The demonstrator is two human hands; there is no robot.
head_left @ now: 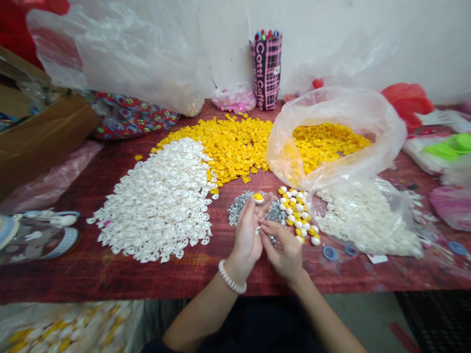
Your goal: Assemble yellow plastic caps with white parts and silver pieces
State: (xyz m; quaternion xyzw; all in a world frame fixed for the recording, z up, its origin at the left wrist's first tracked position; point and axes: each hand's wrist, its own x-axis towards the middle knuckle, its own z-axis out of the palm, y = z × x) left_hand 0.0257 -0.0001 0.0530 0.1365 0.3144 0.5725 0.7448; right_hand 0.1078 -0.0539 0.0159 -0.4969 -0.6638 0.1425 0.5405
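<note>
My left hand (246, 240), with a white coiled band at its wrist, holds a domed yellow-and-white plastic piece (258, 197) at its fingertips. Close beside it, my right hand (285, 252) has thumb and forefinger pinched at a small white piece (258, 229) near the left palm; its exact shape is hard to make out. Behind the hands lies a pile of small grey metallic-looking bits (239, 203), partly hidden by the fingers. To the right are several joined yellow-and-white pieces (298, 211).
A heap of white plastic pieces (158, 201) spreads left, with yellow pieces (235, 142) behind. At right, an open clear bag (382, 122) holds yellow pieces, near a bag of whitish rings (368, 220). A pink-and-black plaid bag (267, 73) stands against the wall; a cardboard box (44, 142) sits left.
</note>
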